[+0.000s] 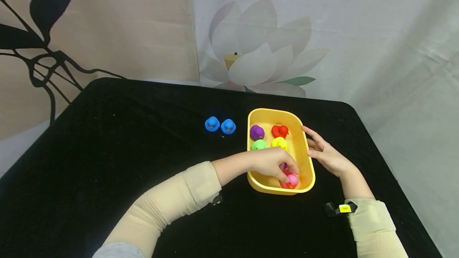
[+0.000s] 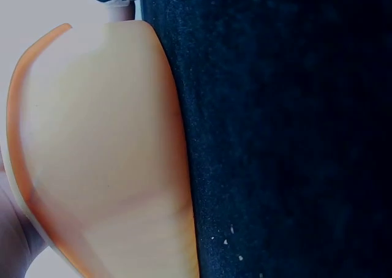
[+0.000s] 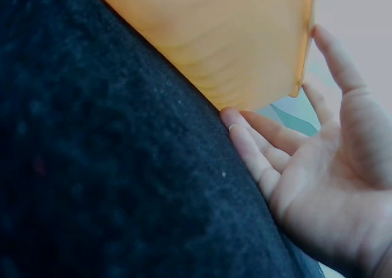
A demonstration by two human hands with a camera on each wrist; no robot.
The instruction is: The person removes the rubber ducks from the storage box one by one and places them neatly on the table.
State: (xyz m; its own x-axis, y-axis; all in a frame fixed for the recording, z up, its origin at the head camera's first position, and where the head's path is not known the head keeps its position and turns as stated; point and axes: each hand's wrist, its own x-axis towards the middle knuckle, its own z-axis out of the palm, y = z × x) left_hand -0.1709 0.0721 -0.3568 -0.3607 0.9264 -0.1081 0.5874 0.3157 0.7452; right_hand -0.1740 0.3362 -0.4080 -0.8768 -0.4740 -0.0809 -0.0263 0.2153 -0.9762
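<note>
My left hand [image 1: 272,163] reaches over the near left rim into a yellow plastic bin [image 1: 264,189]. Its thumb and fingers pinch a pink rubber duck [image 1: 293,179] at the bin's near right corner. A bit of purple shows beneath those fingers, mostly hidden. On the bin's right side, my right hand [image 1: 328,156] has its fingers spread, fingertips at the rim and wall; the right wrist view shows this hand [image 3: 331,180] beside the bin [image 3: 245,39]. Only the bin's outer wall [image 2: 104,125] fills the left wrist view's left half.
Inside the bin's far half sit a purple duck [image 1: 257,132], a red duck [image 1: 280,131], a green duck [image 1: 258,145] and a yellow duck [image 1: 279,143]. Two blue ducks [image 1: 212,124] stand left of the bin on the black cloth [image 1: 143,138]. A printed curtain [image 1: 143,23] hangs behind.
</note>
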